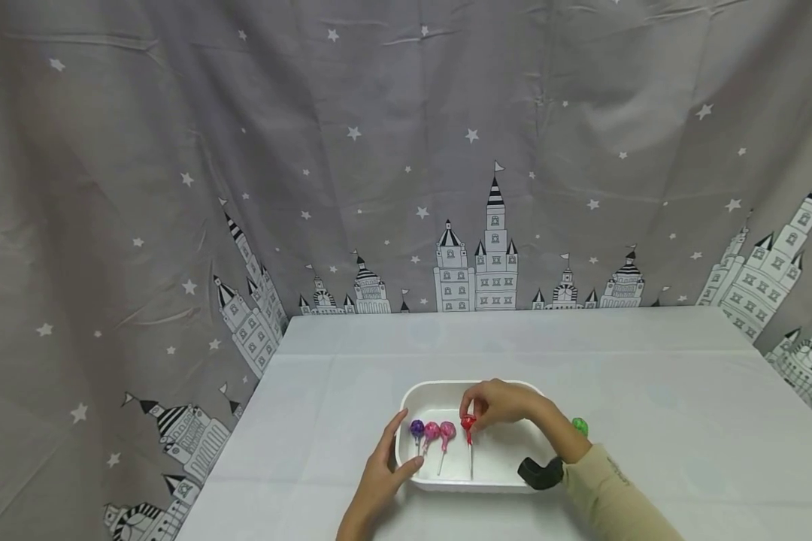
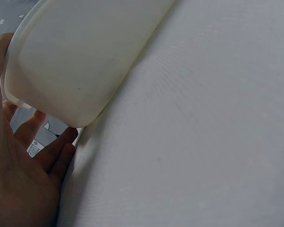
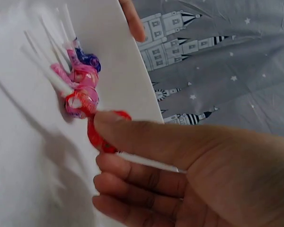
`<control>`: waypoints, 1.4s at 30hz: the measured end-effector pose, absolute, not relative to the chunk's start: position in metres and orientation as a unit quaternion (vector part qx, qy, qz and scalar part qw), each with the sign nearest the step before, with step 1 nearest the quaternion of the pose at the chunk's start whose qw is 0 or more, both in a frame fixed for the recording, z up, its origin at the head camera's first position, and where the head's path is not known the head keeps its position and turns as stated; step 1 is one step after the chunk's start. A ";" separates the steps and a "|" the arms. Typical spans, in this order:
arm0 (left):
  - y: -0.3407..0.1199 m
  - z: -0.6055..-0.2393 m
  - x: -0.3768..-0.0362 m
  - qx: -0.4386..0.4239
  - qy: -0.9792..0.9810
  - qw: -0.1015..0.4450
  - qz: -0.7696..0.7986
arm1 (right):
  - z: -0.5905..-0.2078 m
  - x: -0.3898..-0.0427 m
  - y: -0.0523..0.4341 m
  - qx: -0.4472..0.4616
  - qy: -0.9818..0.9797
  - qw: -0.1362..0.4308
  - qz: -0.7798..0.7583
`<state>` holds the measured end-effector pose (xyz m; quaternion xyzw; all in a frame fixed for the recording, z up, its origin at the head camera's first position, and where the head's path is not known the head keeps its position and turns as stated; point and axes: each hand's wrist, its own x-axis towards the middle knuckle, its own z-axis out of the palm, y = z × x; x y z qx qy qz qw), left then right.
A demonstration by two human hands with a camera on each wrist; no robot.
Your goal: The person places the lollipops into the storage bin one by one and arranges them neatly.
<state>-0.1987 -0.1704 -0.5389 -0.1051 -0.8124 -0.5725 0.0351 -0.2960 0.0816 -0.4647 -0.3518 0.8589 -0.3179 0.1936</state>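
A shallow white tray lies on the table with lollipops in a row inside: one purple, a pink one and a second pink one. Their sticks point toward the near side. Next to them lies a red lollipop. My right hand, over the tray, pinches another red lollipop between thumb and fingers; its white stick runs toward the palm. At the tray's left end my left hand grips the corner, thumb at the rim and fingers round the outer side.
Right of the tray, a green wrapped lollipop head shows partly behind the right forearm. A black curved device sits at the right wrist. The white-covered table ends at a grey curtain printed with castles and stars.
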 end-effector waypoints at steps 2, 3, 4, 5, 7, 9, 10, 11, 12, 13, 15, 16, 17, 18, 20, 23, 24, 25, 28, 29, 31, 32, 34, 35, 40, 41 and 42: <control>-0.170 -0.539 -0.199 -0.107 -0.813 0.035 -0.572 | -0.466 -0.296 0.081 -0.346 0.863 0.195 -0.312; -0.170 -0.540 -0.199 -0.106 -0.814 0.037 -0.570 | -0.466 -0.296 0.081 -0.344 0.865 0.195 -0.309; -0.170 -0.540 -0.199 -0.106 -0.815 0.038 -0.568 | -0.467 -0.296 0.081 -0.342 0.867 0.195 -0.306; -0.170 -0.540 -0.199 -0.111 -0.818 0.044 -0.563 | -0.467 -0.296 0.081 -0.340 0.868 0.195 -0.305; -0.170 -0.540 -0.199 -0.111 -0.820 0.048 -0.560 | -0.469 -0.296 0.080 -0.334 0.871 0.195 -0.302; -0.170 -0.540 -0.199 -0.117 -0.821 0.052 -0.556 | -0.470 -0.296 0.079 -0.332 0.873 0.196 -0.301; -0.170 -0.540 -0.199 -0.118 -0.820 0.052 -0.557 | -0.471 -0.297 0.079 -0.330 0.873 0.197 -0.301; -0.170 -0.540 -0.199 -0.118 -0.820 0.052 -0.558 | -0.472 -0.297 0.079 -0.330 0.873 0.198 -0.301; -0.169 -0.539 -0.198 -0.113 -0.817 0.046 -0.563 | -0.473 -0.297 0.078 -0.329 0.873 0.198 -0.300; -0.169 -0.539 -0.198 -0.114 -0.817 0.045 -0.564 | -0.474 -0.297 0.078 -0.328 0.873 0.199 -0.300; -0.169 -0.539 -0.199 -0.109 -0.815 0.040 -0.567 | -0.474 -0.297 0.077 -0.325 0.873 0.201 -0.302; -0.169 -0.540 -0.199 -0.106 -0.815 0.039 -0.569 | -0.475 -0.297 0.077 -0.324 0.873 0.202 -0.302; -0.169 -0.540 -0.199 -0.105 -0.815 0.038 -0.569 | -0.474 -0.297 0.077 -0.324 0.874 0.202 -0.302; -0.169 -0.540 -0.199 -0.108 -0.815 0.038 -0.568 | -0.474 -0.297 0.076 -0.325 0.874 0.201 -0.301; -0.169 -0.540 -0.200 -0.105 -0.816 0.037 -0.567 | -0.474 -0.297 0.076 -0.326 0.873 0.201 -0.302; -0.170 -0.540 -0.200 -0.106 -0.815 0.037 -0.568 | -0.474 -0.298 0.075 -0.329 0.872 0.202 -0.300; -0.170 -0.540 -0.200 -0.107 -0.816 0.037 -0.567 | -0.474 -0.298 0.075 -0.330 0.872 0.201 -0.301; -0.170 -0.539 -0.200 -0.104 -0.815 0.036 -0.569 | -0.475 -0.299 0.075 -0.330 0.872 0.202 -0.300; -0.170 -0.540 -0.199 -0.108 -0.815 0.038 -0.568 | -0.477 -0.300 0.075 -0.333 0.872 0.202 -0.299; -0.170 -0.540 -0.199 -0.109 -0.815 0.039 -0.568 | -0.478 -0.300 0.075 -0.334 0.870 0.203 -0.300; -0.170 -0.540 -0.199 -0.109 -0.813 0.040 -0.570 | -0.479 -0.301 0.075 -0.336 0.868 0.205 -0.302; -0.170 -0.540 -0.199 -0.110 -0.813 0.041 -0.570 | -0.479 -0.301 0.075 -0.338 0.866 0.207 -0.305; -0.170 -0.539 -0.199 -0.110 -0.812 0.041 -0.571 | -0.480 -0.302 0.076 -0.341 0.861 0.212 -0.311; -0.170 -0.540 -0.199 -0.114 -0.814 0.043 -0.568 | -0.480 -0.302 0.076 -0.342 0.859 0.215 -0.314; -0.171 -0.541 -0.199 -0.114 -0.816 0.045 -0.565 | -0.483 -0.303 0.078 -0.347 0.849 0.226 -0.330; -0.171 -0.541 -0.199 -0.116 -0.817 0.046 -0.564 | -0.483 -0.303 0.078 -0.348 0.847 0.227 -0.332; -0.171 -0.540 -0.199 -0.112 -0.816 0.046 -0.566 | -0.484 -0.304 0.079 -0.349 0.846 0.228 -0.333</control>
